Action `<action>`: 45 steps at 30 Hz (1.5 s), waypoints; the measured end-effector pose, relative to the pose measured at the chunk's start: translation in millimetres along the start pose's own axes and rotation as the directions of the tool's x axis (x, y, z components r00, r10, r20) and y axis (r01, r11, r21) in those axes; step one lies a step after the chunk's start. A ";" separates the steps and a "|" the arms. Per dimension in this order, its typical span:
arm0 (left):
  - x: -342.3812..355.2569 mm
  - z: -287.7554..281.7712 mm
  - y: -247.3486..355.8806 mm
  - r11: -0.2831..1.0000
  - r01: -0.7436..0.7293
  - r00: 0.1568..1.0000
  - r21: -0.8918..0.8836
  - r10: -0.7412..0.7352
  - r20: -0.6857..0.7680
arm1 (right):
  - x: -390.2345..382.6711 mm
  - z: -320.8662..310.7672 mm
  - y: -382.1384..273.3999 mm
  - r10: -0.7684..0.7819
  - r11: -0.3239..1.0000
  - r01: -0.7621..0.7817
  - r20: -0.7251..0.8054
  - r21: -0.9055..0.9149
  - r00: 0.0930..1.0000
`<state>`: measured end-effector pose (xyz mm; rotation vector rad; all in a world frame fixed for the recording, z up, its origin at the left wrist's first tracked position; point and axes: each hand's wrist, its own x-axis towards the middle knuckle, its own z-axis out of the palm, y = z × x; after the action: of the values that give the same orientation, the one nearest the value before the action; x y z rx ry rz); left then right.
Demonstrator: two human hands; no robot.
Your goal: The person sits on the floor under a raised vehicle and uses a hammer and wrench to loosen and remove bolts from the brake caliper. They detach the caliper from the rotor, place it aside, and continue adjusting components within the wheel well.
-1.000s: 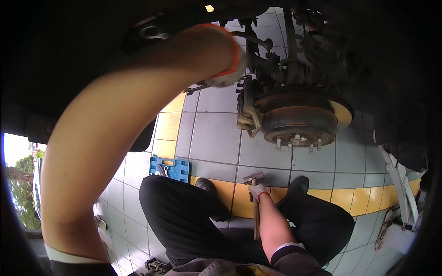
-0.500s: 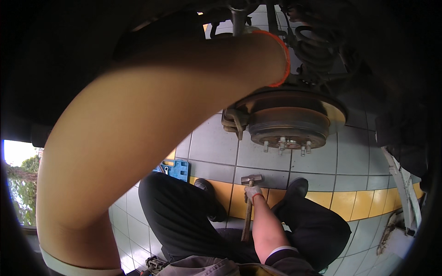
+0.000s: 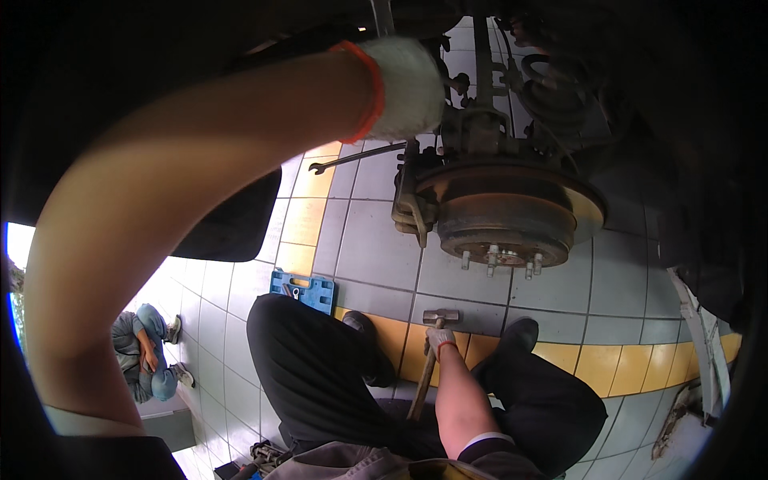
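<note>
My left hand [image 3: 404, 88], in a white glove with an orange cuff, is raised among dark suspension parts beside a metal shaft [image 3: 382, 18]; its fingers are blurred or hidden. Below it an open-ended wrench [image 3: 352, 158] reaches sideways from near the brake caliper [image 3: 412, 208]. A rusty brake disc and hub [image 3: 508, 224] with several studs hangs at centre right, a coil spring [image 3: 552, 96] above it. Down between my legs, my gloved right hand [image 3: 442, 342] is closed on a hammer [image 3: 440, 318], its head upward, above the tiled floor.
A blue tool case [image 3: 314, 292] lies beyond my left knee. A co-worker [image 3: 144, 352] sits folded up at the far left. A whitish metal stand [image 3: 704, 344] is at the right. Dark car body [image 3: 228, 240] surrounds the upper view; tools [image 3: 264, 460] lie at the lower edge.
My left hand moved right and has since come back left, uncovering the wrench and suspension. The co-worker has come into view past my left arm. My right hand still holds the hammer.
</note>
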<state>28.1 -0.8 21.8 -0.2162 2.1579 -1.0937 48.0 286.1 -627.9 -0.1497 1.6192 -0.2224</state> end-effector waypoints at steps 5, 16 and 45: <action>16.3 2.9 20.9 0.997 -0.019 0.992 -0.075 0.010 -0.124 | -5.9 -4.9 -1.6 -0.049 0.997 0.049 -0.002 0.055 0.999; 12.4 16.1 30.3 0.922 0.156 0.985 -0.354 -0.117 0.129 | -45.6 -6.1 -18.2 -0.042 0.999 0.041 -0.051 -0.015 0.998; 98.1 64.0 16.2 0.629 0.326 0.745 -0.706 0.289 0.602 | -339.8 39.2 -257.1 -0.826 0.350 -0.384 0.474 0.855 0.303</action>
<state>-0.6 -74.4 -66.3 -0.8995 1.7695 0.0827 97.9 112.9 -239.8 0.2949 -0.0313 -1.1390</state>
